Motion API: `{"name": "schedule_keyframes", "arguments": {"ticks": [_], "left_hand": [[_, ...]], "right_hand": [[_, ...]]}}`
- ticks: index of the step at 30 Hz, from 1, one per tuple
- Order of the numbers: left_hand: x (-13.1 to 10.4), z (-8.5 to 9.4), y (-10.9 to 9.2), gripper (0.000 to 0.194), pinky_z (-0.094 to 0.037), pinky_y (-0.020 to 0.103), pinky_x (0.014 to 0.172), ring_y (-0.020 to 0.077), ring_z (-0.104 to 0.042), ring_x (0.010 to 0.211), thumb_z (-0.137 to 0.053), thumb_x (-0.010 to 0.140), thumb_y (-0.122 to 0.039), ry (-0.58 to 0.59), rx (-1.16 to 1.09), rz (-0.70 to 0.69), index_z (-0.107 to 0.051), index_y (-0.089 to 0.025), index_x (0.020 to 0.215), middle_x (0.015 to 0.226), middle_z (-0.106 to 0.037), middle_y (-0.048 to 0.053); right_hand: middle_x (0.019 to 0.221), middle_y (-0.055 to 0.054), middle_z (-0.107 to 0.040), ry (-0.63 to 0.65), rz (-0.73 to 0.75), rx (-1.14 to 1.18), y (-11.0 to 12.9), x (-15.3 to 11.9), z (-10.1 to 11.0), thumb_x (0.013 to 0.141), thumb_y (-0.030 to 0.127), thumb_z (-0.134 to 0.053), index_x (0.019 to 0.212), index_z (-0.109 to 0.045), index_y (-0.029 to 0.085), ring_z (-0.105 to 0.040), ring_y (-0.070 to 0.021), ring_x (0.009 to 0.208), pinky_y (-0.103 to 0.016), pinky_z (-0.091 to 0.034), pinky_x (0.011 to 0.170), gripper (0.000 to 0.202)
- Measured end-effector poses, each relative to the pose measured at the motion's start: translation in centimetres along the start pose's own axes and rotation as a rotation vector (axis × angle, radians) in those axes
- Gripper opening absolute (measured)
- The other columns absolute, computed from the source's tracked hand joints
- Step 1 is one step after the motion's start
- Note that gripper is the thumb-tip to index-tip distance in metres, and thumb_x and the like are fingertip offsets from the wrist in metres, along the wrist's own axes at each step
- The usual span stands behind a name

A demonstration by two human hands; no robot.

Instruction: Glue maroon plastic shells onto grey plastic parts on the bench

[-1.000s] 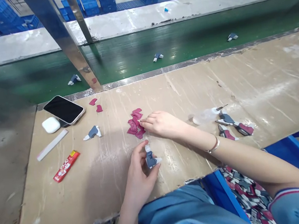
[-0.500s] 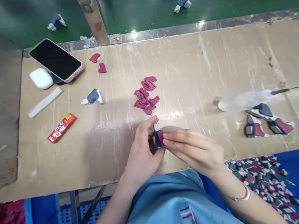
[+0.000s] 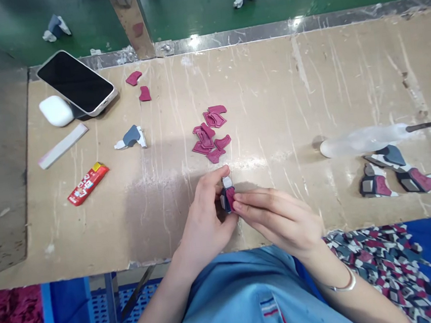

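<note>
Near the table's front edge, my left hand point(image 3: 207, 210) is closed around a small dark blue and white plastic part point(image 3: 224, 201), its white end up by my index finger. Against the side of that part lies a maroon plastic piece point(image 3: 230, 196). The thumb and fingers of my right hand point(image 3: 285, 215) are pinched together on this piece. Just beyond my hands is a loose pile of maroon pieces point(image 3: 203, 137). Off to the left rests a separate blue and white part point(image 3: 132, 136).
A phone point(image 3: 76, 83), white case point(image 3: 56, 111), pale strip point(image 3: 63, 145) and red packet point(image 3: 88, 184) lie left. At right are a needle-tipped bottle point(image 3: 364, 140) and assembled parts point(image 3: 417, 180). Parts sit on the green belt point(image 3: 201, 10) behind. Below, blue bins point(image 3: 68, 318) flank me.
Parts on the green belt have moved left. The view has shifted slightly. Both hands keep nearly the same place, and the maroon piece now appears to lie closer against the blue and white part.
</note>
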State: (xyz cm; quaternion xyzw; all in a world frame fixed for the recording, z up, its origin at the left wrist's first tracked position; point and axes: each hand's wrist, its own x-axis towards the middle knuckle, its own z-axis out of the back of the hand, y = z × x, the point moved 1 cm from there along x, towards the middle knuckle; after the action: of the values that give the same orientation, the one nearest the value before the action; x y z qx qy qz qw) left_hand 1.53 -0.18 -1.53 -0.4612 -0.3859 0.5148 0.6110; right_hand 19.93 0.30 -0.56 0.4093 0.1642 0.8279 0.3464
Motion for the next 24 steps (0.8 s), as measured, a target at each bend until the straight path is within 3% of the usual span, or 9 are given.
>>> {"name": "schedule_keyframes", "arguments": {"ticks": [6,12,17,20,24], "left_hand": [[0.0,0.0,0.4,0.069,-0.064,0.044,0.107,0.0262,-0.071,0.126,-0.067,0.091,-0.004,-0.020,0.053,-0.067,-0.052,-0.031,0.153,0.147,-0.064,0.011],[-0.1,0.1,0.6,0.070,-0.061,0.045,0.114,0.0278,-0.067,0.135,-0.067,0.088,-0.001,-0.052,0.046,-0.070,-0.057,-0.031,0.151,0.150,-0.063,0.010],[0.0,0.9,0.0,0.054,-0.065,0.030,0.100,0.0170,-0.073,0.115,-0.074,0.094,-0.007,0.050,-0.346,0.049,-0.065,-0.030,0.142,0.154,-0.060,0.010],[0.1,1.4,-0.5,0.045,-0.065,0.023,0.094,0.0128,-0.076,0.107,-0.079,0.097,-0.014,0.090,-0.621,0.116,-0.068,-0.030,0.137,0.142,-0.071,0.007],[0.3,1.5,-0.7,0.038,-0.064,0.018,0.088,0.0126,-0.077,0.107,-0.084,0.096,-0.014,0.093,-0.766,0.141,-0.075,-0.030,0.129,0.128,-0.078,0.004]], "right_hand": [[0.113,-0.013,-0.087,-0.004,-0.031,0.061,0.2,0.1,-0.1,0.104,0.005,-0.067,0.123,-0.079,0.014,-0.084,-0.0234,0.108,-0.034,-0.074,0.089,0.024],[0.111,-0.006,-0.088,-0.002,-0.130,0.091,-0.3,0.0,-0.6,0.105,0.008,-0.066,0.117,-0.080,0.023,-0.080,-0.0239,0.110,-0.040,-0.070,0.098,0.024],[0.115,-0.004,-0.088,-0.002,-0.180,0.118,-0.1,0.0,-0.8,0.105,0.005,-0.061,0.122,-0.077,0.027,-0.080,-0.0241,0.113,-0.043,-0.069,0.100,0.032],[0.113,-0.004,-0.088,-0.044,-0.232,0.255,0.4,0.0,-1.1,0.104,0.005,-0.063,0.121,-0.074,0.028,-0.082,-0.0236,0.111,-0.043,-0.070,0.099,0.031],[0.113,-0.003,-0.086,-0.162,-0.392,0.510,1.0,-0.4,-1.9,0.102,0.011,-0.074,0.125,-0.066,0.032,-0.083,-0.0225,0.113,-0.040,-0.071,0.095,0.033]]}}
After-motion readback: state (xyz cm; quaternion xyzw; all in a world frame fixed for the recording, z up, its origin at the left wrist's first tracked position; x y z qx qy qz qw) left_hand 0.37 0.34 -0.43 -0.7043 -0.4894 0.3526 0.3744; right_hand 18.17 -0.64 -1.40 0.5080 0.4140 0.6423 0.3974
